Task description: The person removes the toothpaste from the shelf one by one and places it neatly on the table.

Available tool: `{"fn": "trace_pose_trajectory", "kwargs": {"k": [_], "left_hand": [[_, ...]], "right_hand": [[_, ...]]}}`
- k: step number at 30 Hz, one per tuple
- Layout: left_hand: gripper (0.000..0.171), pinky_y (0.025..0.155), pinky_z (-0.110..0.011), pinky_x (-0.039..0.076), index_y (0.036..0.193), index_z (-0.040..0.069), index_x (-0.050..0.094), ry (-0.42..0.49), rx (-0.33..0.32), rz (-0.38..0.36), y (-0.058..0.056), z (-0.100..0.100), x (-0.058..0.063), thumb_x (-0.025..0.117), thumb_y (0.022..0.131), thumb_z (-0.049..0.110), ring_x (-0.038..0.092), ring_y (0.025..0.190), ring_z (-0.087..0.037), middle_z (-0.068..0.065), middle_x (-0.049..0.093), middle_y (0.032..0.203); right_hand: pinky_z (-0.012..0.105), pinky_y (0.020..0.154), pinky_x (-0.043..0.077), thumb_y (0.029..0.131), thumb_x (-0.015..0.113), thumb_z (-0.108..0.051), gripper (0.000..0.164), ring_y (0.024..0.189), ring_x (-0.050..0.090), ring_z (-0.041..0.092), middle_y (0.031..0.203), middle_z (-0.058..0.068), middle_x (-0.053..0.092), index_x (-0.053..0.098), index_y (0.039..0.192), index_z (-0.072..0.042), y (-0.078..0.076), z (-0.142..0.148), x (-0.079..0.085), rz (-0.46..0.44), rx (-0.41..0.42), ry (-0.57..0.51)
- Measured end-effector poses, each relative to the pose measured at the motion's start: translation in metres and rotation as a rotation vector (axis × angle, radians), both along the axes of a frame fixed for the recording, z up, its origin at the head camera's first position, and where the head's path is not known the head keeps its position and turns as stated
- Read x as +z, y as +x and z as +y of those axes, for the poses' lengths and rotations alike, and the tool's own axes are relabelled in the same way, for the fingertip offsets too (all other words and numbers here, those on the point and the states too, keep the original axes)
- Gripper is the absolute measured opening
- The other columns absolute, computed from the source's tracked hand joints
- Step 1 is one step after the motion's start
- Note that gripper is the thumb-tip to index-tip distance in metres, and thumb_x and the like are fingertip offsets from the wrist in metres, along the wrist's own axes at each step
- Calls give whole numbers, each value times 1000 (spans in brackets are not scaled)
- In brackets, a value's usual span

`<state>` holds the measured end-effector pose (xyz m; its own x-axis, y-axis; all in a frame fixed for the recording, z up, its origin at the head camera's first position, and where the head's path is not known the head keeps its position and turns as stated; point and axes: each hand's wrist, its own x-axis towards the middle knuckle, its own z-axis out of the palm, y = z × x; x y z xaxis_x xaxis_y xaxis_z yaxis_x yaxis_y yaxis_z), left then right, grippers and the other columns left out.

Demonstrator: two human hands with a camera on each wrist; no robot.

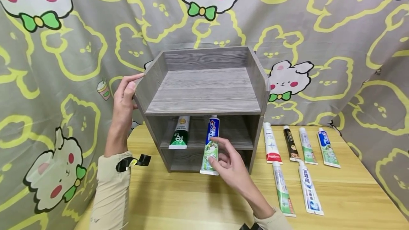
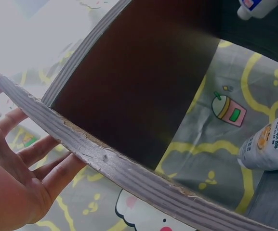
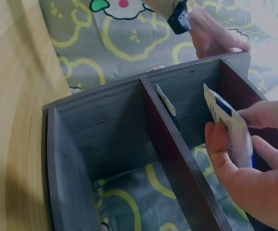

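Note:
A grey wood-grain shelf unit (image 1: 204, 97) stands on the table, its two compartments facing me. My left hand (image 1: 124, 97) grips the upper edge of its left side panel, thumb on one face and fingers on the other in the left wrist view. With thumb and fingers, my right hand (image 1: 233, 168) pinches a blue and green toothpaste tube (image 1: 209, 148). This tube tilts, cap end reaching into the upper compartment and flat end toward me; the right wrist view shows its pale back (image 3: 239, 137). Left of it, a white and green toothpaste tube (image 1: 180, 134) lies on the middle board.
Several toothpaste tubes lie on the wooden table (image 1: 354, 194) right of the shelf, among them a white and red tube (image 1: 271, 143), a black tube (image 1: 290, 144) and a white and blue tube (image 1: 310, 189). A patterned curtain (image 1: 105, 27) hangs behind and at the sides.

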<state>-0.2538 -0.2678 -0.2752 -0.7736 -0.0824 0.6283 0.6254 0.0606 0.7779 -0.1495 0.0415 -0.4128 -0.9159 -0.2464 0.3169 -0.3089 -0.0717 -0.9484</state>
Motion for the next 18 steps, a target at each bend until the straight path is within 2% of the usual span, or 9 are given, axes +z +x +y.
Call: {"fn": "trace_pose_trajectory", "kwargs": {"k": [6, 10, 18], "left_hand": [[38, 53, -25, 54, 134, 12, 66, -9, 7, -1, 1, 0, 0, 51, 103, 29, 60, 81, -18, -13, 56, 113], [38, 53, -25, 54, 134, 12, 66, -3, 2, -5, 2, -1, 0, 51, 104, 29, 60, 81, -18, -13, 56, 109], [38, 52, -24, 53, 135, 12, 65, -18, 3, 5, 2, 0, 1, 49, 104, 28, 58, 79, -18, -13, 56, 107]], "right_hand": [[40, 76, 62, 93, 72, -1, 63, 101, 72, 26, 140, 13, 52, 51, 146, -27, 7, 10, 0, -52, 18, -11], [42, 75, 62, 92, 73, 1, 65, 101, 71, 27, 141, 13, 49, 51, 145, -28, 10, 18, -2, -46, 15, -11], [41, 77, 62, 90, 77, -2, 63, 101, 68, 27, 141, 9, 52, 53, 144, -25, 18, 37, -5, -19, 22, 33]]}}
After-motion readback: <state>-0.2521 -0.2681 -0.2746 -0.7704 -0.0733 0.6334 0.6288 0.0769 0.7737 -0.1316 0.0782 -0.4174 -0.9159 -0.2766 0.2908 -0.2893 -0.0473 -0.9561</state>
